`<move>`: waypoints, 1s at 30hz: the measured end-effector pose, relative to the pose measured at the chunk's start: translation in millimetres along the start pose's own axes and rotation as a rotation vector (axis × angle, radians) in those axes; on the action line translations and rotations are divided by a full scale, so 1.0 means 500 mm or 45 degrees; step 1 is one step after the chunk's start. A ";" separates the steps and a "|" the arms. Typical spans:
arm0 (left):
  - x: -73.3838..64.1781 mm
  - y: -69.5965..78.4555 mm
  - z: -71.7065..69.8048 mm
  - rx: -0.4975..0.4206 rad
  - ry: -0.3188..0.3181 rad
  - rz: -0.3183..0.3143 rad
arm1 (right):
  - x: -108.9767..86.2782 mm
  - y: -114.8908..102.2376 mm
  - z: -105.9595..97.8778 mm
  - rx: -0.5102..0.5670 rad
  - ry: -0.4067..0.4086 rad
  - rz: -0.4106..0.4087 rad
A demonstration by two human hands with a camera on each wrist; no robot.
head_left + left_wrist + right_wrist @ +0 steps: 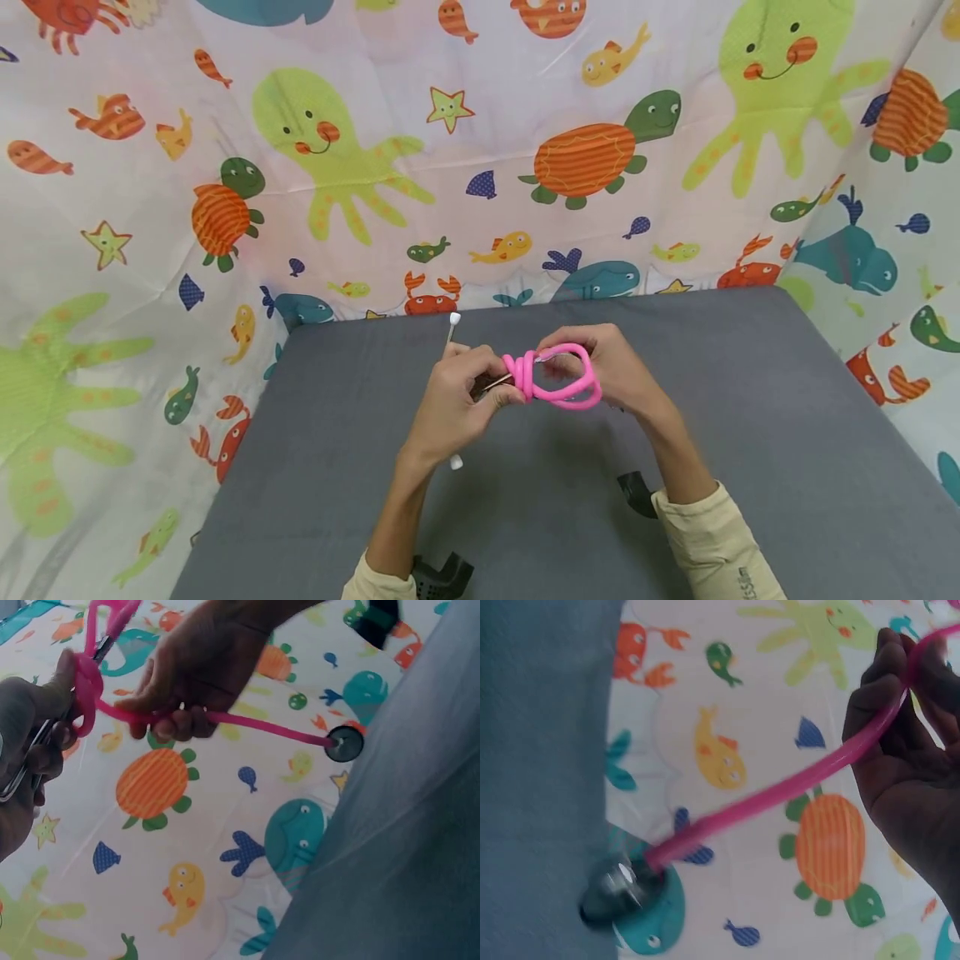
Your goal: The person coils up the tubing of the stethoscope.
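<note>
A stethoscope with pink tubing (pixel 528 375) is held up between both hands. My left hand (pixel 453 400) grips its metal ear tubes and pinches the tubing where it wraps around in several turns. White eartips (pixel 454 318) stick out above and below that hand. Pink loops stretch from the wraps toward my right hand (pixel 600 367). In the right wrist view, the right fingers (pixel 877 697) curl round the tube's free length. Beyond them the tube runs on to the round metal chest piece (pixel 619 892), which dangles and looks blurred; the left wrist view shows its dark-rimmed face (pixel 344 744).
A grey-covered table (pixel 337 500) lies beneath the hands. Fabric printed with sea animals (pixel 480 167) hangs along the back and sides. Black wrist mounts (pixel 442 577) sit near both sleeves.
</note>
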State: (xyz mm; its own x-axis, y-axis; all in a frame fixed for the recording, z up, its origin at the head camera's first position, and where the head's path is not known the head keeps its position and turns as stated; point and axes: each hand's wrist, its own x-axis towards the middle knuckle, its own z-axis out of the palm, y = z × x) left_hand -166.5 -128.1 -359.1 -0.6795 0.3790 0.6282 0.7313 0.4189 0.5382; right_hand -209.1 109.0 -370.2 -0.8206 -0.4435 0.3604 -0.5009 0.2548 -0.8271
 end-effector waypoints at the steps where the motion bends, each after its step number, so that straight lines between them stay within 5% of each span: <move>1: 0.001 0.001 0.001 -0.009 0.030 -0.024 | -0.004 0.001 0.008 0.018 -0.004 0.016; 10: -0.002 0.008 0.019 0.069 0.277 -0.204 | -0.030 -0.026 0.046 0.038 -0.006 0.063; 17: -0.007 -0.002 0.044 0.297 0.370 -0.189 | -0.051 -0.035 0.060 -0.012 -0.025 -0.010; 30: 0.001 -0.008 0.047 0.682 0.452 -0.260 | -0.081 -0.078 0.068 -0.501 -0.022 -0.057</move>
State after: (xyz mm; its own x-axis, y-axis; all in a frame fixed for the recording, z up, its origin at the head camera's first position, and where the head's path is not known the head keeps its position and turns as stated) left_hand -171.2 -110.2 -374.4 -0.6735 -0.0074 0.7392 0.3974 0.8395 0.3706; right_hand -147.1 87.7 -367.3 -0.7926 -0.4751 0.3822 -0.6059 0.5436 -0.5808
